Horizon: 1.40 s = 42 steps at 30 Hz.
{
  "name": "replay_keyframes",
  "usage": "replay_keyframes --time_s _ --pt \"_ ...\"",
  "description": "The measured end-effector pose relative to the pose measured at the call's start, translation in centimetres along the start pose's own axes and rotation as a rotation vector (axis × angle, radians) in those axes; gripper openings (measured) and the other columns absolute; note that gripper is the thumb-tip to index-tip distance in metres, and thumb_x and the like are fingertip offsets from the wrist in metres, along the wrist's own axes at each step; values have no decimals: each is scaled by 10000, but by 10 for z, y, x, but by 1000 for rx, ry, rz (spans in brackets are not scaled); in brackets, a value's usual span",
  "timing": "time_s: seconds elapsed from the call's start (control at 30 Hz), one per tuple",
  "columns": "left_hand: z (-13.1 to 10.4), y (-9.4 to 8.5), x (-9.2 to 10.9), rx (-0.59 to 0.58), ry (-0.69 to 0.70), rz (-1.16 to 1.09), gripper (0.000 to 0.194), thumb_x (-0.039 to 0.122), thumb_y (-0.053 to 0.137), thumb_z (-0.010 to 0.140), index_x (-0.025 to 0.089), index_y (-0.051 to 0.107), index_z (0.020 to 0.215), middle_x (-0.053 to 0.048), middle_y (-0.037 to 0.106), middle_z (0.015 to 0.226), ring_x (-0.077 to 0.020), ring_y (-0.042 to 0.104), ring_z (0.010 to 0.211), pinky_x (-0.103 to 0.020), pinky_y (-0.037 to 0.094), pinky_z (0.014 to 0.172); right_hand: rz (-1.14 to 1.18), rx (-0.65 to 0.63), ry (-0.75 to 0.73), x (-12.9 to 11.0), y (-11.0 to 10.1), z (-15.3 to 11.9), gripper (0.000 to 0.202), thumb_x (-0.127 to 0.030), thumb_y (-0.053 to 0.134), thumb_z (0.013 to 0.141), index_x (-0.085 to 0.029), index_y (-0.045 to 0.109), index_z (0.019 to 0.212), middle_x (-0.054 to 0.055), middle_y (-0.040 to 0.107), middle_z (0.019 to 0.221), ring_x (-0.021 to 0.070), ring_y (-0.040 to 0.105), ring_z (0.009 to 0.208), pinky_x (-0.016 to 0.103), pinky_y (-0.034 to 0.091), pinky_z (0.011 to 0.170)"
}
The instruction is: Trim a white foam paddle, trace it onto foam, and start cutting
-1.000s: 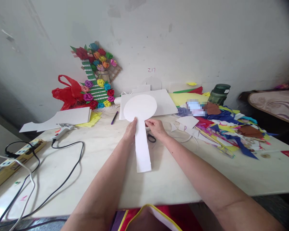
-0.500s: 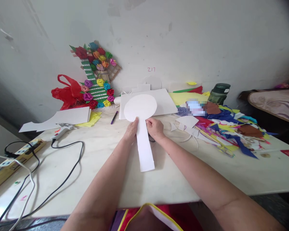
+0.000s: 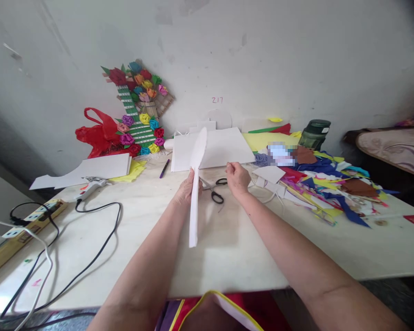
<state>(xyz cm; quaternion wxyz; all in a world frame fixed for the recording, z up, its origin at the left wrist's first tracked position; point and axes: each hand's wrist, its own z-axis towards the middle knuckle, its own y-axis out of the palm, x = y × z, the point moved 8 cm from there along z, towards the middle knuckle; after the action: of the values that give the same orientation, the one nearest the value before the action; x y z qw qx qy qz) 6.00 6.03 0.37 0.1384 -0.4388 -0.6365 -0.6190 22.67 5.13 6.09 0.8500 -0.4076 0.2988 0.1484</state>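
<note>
Gripped the cutout [image 3: 193,211] edge-on over the worktop [image 3: 234,262] with the left hand [image 3: 185,190], near the scissors [image 3: 212,186]. Had the right hand [image 3: 238,179] curled closed and apart. Looked like edge work, seemingly calling next for a steady left grip.

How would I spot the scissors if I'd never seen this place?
Start with the big pale table. Near its middle, the left hand holds a white cutout almost edge-on; the scissors lie between that and the closed right hand. Two black handle loops set them apart from the all-white cutout.
</note>
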Motion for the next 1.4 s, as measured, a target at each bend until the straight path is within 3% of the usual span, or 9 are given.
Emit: replay_keyframes --time_s 0.17,0.37,0.43,0.57,0.7,0.83,1.07,1.23,1.4 --pt "-3 8 -4 -209 -101 -78 515 570 237 810 149 449 605 59 257 368 -44 232 256 -149 118 259 -175 -41 67 16 0 6 409 -410 325 836 -165 639 743 95 625 695 189 532 684 267 281 567" --pt "3 2 -8 -303 -116 -184 403 372 231 888 168 405 586 67 201 391 -32 119 259 -162 110 261 -143 -11 -227 -9 6 -2 301 -212 477 738 -159 570 1020 121 556 1098 219 506 948 308 340 734" --pt "3 2 -8 -297 -100 -200 365 318 252 887 176 383 576 64 209 393 -38 122 261 -173 126 266 -71 -77 -225 -14 11 -8 265 -243 459 761 -172 577 987 103 600 1010 209 536 888 310 356 721" --pt "-1 8 -4 -345 -42 -251 317 183 256 868 181 337 561 60 234 404 -39 145 263 -172 133 279 290 -348 -67 -21 34 -23 292 -412 424 792 -180 587 724 57 637 714 169 571 664 266 375 572" --pt "-7 16 -5 -415 -90 -185 316 167 259 858 183 338 552 52 253 407 -46 154 278 -190 163 306 892 -669 285 -25 63 -45 342 -493 466 758 -158 535 746 55 625 682 122 546 514 204 282 375" --pt "-6 21 -15 -411 -198 -30 343 175 228 864 189 363 549 33 285 411 -67 178 308 -220 221 355 1287 -782 534 -29 71 -54 300 -453 533 737 -155 496 714 44 614 633 86 507 462 174 215 309" --pt "-5 29 -30 -368 -282 105 379 308 210 873 152 459 634 -7 396 449 -92 376 359 -186 278 343 1374 -577 546 -7 63 -33 124 -204 620 678 -131 521 661 45 636 620 42 431 397 157 208 277" --pt "-12 31 -17 -371 -179 53 703 649 201 761 67 530 980 -151 605 735 -226 595 691 -332 476 604 1274 -370 498 14 50 -15 145 -205 625 650 -141 499 617 41 630 581 49 437 388 159 193 281" --pt "-13 31 -17 -432 -173 49 652 569 206 809 51 501 1075 -184 611 817 -210 594 645 -353 472 616 1178 -307 420 18 43 -8 197 -295 635 641 -156 496 647 30 637 610 58 453 396 167 209 292"
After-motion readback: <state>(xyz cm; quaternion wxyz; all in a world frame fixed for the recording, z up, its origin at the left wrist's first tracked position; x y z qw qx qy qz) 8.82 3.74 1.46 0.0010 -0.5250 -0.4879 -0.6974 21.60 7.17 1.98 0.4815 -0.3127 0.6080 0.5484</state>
